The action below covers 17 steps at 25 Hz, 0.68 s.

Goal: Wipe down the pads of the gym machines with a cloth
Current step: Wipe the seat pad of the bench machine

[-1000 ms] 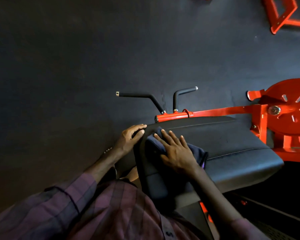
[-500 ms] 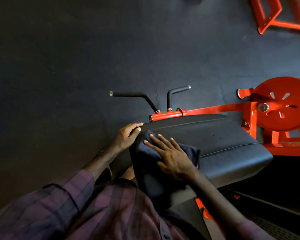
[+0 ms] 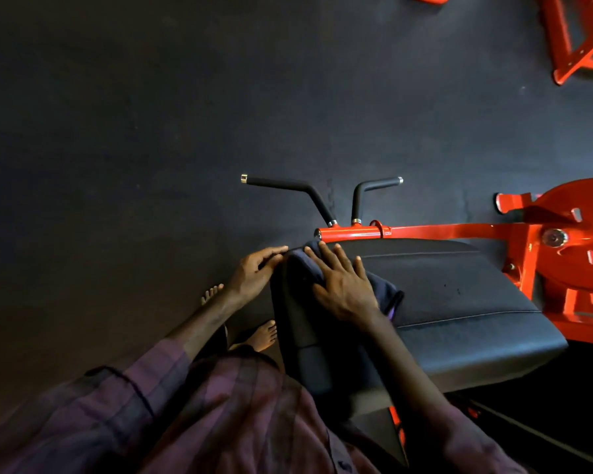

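Dark rubber flooring (image 3: 151, 131) fills most of the view, dim enough that its texture hardly reads. Across it runs the orange frame (image 3: 442, 230) of a gym machine, its round orange plate (image 3: 582, 234) cut off by the right edge; another orange frame (image 3: 575, 39) is clipped at the top corner. Two black handles (image 3: 288, 184) rise from the near bar.

The black pad (image 3: 459, 295) lies tilted below the frame, its near lower end hidden behind the person's plaid shirt (image 3: 220, 422). On the pad's left end sits the dark cloth (image 3: 384, 289) — so close in tone to the pad that its edges are hard to trace. The right hand (image 3: 343, 285) lies flat on the cloth, fingers straight and slightly spread. The left hand (image 3: 254, 271) is at the pad's left edge, fingertips bent toward the cloth's corner — whether they pinch it or merely touch cannot be told. Bare feet (image 3: 261, 335) show on the floor beneath.
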Tool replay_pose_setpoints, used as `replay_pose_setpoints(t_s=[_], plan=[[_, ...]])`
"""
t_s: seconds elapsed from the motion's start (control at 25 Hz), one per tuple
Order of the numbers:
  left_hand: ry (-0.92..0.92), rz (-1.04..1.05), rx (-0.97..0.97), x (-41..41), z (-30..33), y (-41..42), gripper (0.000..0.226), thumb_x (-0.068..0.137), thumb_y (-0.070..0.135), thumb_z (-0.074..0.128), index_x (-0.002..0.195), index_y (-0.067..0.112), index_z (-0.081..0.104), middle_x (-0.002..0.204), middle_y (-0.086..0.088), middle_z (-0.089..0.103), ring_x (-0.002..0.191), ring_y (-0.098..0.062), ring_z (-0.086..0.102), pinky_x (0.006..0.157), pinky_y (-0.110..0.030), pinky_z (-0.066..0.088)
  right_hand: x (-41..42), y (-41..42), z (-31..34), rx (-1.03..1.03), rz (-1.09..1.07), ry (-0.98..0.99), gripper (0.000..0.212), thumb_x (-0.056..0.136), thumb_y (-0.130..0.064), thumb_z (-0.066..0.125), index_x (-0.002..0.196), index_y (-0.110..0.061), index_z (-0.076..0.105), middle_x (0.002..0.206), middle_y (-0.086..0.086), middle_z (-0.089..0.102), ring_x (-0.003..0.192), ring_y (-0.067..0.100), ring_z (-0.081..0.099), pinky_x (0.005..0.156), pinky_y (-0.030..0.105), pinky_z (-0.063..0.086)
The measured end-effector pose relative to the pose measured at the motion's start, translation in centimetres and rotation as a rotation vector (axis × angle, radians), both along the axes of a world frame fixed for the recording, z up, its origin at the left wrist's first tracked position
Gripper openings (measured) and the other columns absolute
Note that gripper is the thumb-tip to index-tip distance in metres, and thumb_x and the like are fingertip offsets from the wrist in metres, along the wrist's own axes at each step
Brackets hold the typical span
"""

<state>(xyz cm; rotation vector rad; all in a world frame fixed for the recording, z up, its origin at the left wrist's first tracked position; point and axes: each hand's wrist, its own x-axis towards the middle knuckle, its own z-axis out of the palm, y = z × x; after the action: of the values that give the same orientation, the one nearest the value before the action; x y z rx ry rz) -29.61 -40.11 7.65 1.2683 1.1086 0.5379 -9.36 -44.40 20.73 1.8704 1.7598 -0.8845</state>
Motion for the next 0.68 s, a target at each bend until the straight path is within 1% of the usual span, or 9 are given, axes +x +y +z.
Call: replay_pose_setpoints(t_s=[0.08,0.16,0.24,0.32,0.4,0.44,0.48,0.56,0.68], plan=[[-0.008,-0.018,-0.045,-0.9,0.1,-0.1,0.038,0.094,0.019,0.06,0.116,0.045,0.075,0.111,0.039,0.07,0.109,0.016,0.064,0.098,-0.009,0.046,-2.9,0.5,-0.8,0.019,0.07,0.055,0.076,0.097,-0.057,0.035,0.166,-0.046,0.003,0.177,-0.01,-0.006,0.163,0.023,-0.006,0.13,0.058,0.0],[-0.032,-0.033,-0.117,-1.5,0.6,-0.1,0.044,0.092,0.024,0.062,0.109,0.064,0.073,0.108,0.041,0.07,0.105,0.016,0.065,0.094,-0.009,0.048,-2.3,-0.5,-0.8,0.043,0.182,0.154,0.081,0.089,-0.061,0.027,0.165,-0.047,0.005,0.176,-0.013,-0.004,0.163,0.019,-0.005,0.129,0.054,-0.001],[-0.047,0.028,-0.173,-1.8,1.0,-0.4,0.037,0.095,0.028,0.063,0.11,0.059,0.075,0.111,0.025,0.076,0.109,0.0,0.07,0.097,-0.022,0.055,-0.5,0.4,-0.9,0.022,0.152,0.156,0.083,0.086,-0.062,0.024,0.165,-0.046,0.005,0.176,-0.012,-0.002,0.163,0.017,-0.004,0.129,0.053,-0.001],[-0.048,0.067,-0.211,-2.1,0.6,-0.9,0.021,0.095,0.036,0.066,0.111,0.042,0.079,0.111,0.001,0.08,0.109,-0.019,0.072,0.098,-0.042,0.059,-1.2,2.8,-2.0,-0.002,0.035,0.056,0.077,0.096,-0.059,0.031,0.167,-0.042,0.008,0.177,-0.008,0.002,0.163,0.022,-0.002,0.13,0.056,-0.001],[-0.008,0.07,-0.201,-2.3,-0.5,-1.3,0.023,0.09,0.044,0.066,0.104,0.029,0.077,0.101,-0.012,0.078,0.096,-0.02,0.071,0.091,-0.057,0.06,-3.5,4.2,-3.1,0.018,0.037,0.041,0.071,0.102,-0.056,0.036,0.168,-0.038,0.013,0.177,-0.006,0.006,0.163,0.025,0.001,0.13,0.057,0.001],[0.044,0.061,-0.187,-2.5,-0.3,-1.4,0.02,0.089,0.044,0.066,0.099,0.029,0.076,0.095,-0.009,0.078,0.091,-0.017,0.071,0.087,-0.057,0.06,-3.6,4.2,-3.3,0.03,0.095,0.087,0.073,0.101,-0.058,0.034,0.167,-0.038,0.014,0.177,-0.007,0.007,0.163,0.024,0.001,0.13,0.056,0.001],[0.085,0.057,-0.173,-2.5,0.4,-1.3,0.012,0.092,0.037,0.068,0.098,0.031,0.076,0.096,-0.004,0.079,0.09,-0.012,0.071,0.086,-0.05,0.061,-2.8,3.8,-3.6,0.034,0.153,0.145,0.077,0.096,-0.062,0.028,0.167,-0.037,0.014,0.177,-0.007,0.008,0.163,0.022,0.001,0.131,0.054,0.001],[0.104,0.044,-0.105,-2.2,1.7,-1.5,0.021,0.102,0.017,0.066,0.118,0.024,0.076,0.113,0.004,0.076,0.102,0.005,0.068,0.094,-0.027,0.055,0.5,3.9,-3.7,0.027,0.154,0.174,0.089,0.085,-0.067,0.019,0.167,-0.034,0.018,0.176,-0.006,0.014,0.163,0.02,0.007,0.13,0.052,0.003],[0.102,0.047,-0.009,-1.7,3.3,-1.8,0.032,0.105,0.012,0.062,0.136,0.014,0.069,0.128,0.009,0.071,0.119,0.008,0.063,0.098,-0.007,0.043,1.6,6.4,-5.0,0.013,-0.029,-0.045,0.072,0.1,-0.061,0.036,0.165,-0.03,0.029,0.171,-0.004,0.029,0.161,0.021,0.017,0.128,0.056,0.008]])
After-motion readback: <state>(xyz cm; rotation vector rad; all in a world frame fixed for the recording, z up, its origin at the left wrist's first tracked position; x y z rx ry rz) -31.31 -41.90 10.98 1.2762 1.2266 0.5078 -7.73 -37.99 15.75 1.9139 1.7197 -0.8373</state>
